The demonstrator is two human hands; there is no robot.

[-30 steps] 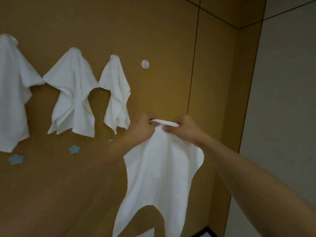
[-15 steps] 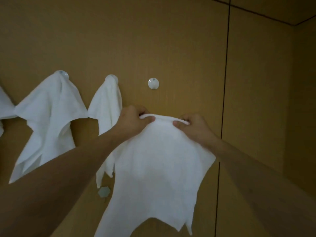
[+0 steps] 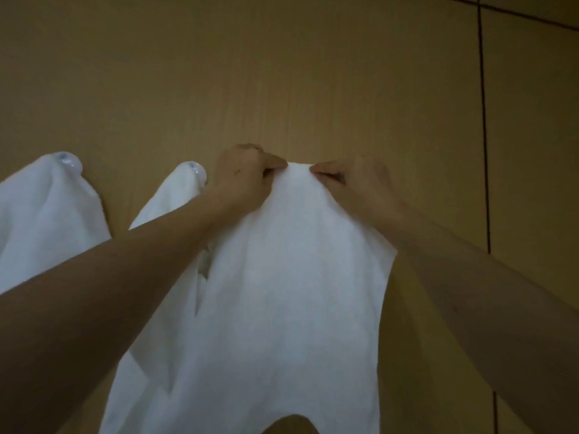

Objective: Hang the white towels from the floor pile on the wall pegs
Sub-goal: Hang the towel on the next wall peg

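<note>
A white towel [image 3: 282,292] hangs flat against the brown wall, held up by its top edge. My left hand [image 3: 247,177] pinches that edge on the left and my right hand [image 3: 354,180] pinches it on the right, thumbs almost meeting at the top. The peg that stood bare on the wall is hidden behind the towel's top. To the left, a second white towel [image 3: 169,202] hangs from a clear round peg [image 3: 195,169], partly behind my left forearm. A third towel [image 3: 40,211] hangs from another peg [image 3: 65,159] at the far left.
The brown panelled wall [image 3: 313,73] fills the view. A dark vertical seam [image 3: 484,136] runs down it to the right of my right hand. The floor pile is out of view.
Both hands have lifted the towel up the wall and brought its top edge over the spot where the bare peg was; the peg is now covered. The view has moved closer.
</note>
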